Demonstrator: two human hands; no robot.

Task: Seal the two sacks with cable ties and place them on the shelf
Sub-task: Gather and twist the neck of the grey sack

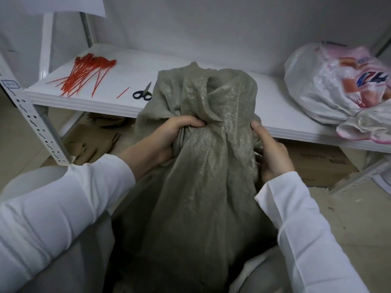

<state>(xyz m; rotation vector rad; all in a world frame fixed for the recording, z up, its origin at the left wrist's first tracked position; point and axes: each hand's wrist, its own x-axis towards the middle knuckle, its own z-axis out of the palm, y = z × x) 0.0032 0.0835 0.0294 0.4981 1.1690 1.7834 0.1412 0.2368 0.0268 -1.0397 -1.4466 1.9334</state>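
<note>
A grey-green woven sack [203, 176] stands upright in front of me, between my knees, its loose top bunched and leaning against the white shelf [131, 81]. My left hand [173, 136] grips the gathered neck from the left, fingers curled into the cloth. On the right side my right hand [270, 153] holds the neck with its thumb pressed on the fabric. A pile of red cable ties [84, 75] lies on the shelf at the left, and one single red tie [123, 92] lies apart from it. A white printed sack [338, 85] lies on the shelf at the right.
Black-handled scissors [143, 93] lie on the shelf just left of the sack's top. A perforated metal upright [38, 127] stands at the left. Flattened cardboard [91, 140] and a box [321, 163] sit under the shelf on the floor.
</note>
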